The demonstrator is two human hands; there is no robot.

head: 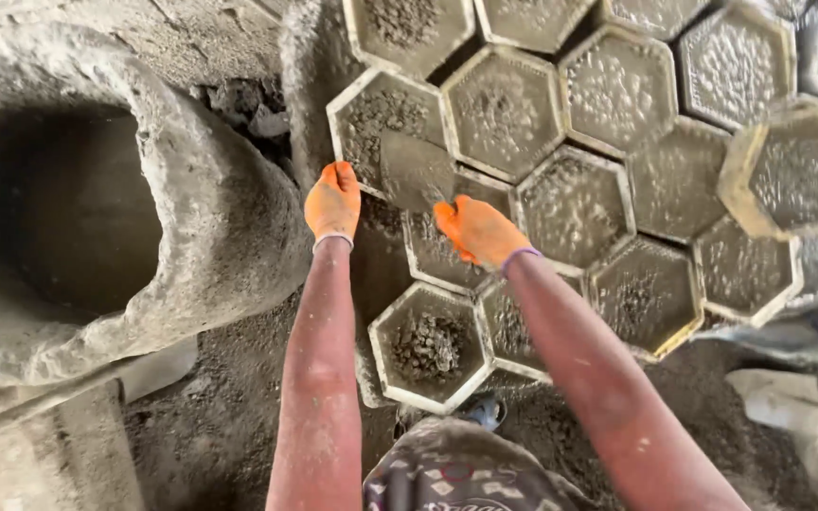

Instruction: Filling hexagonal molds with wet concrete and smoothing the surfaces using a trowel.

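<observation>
Both my hands wear orange gloves. My right hand (477, 230) grips the handle of a grey trowel (416, 170), whose flat blade lies tilted over a hexagonal mould (437, 254) filled with wet concrete. My left hand (333, 201) has its fingers curled down at the lower left edge of another filled mould (382, 121); whether it grips the rim is hidden. Closest to me, one mould (431, 345) holds a loose heap of dark gravel mix in its middle.
Several more hexagonal moulds (617, 90) with wet concrete lie packed side by side to the right and far side. One yellowish mould (792, 170) sits tilted on top at the right. A large concrete-crusted drum opening (68, 208) fills the left. Dark mix covers the ground.
</observation>
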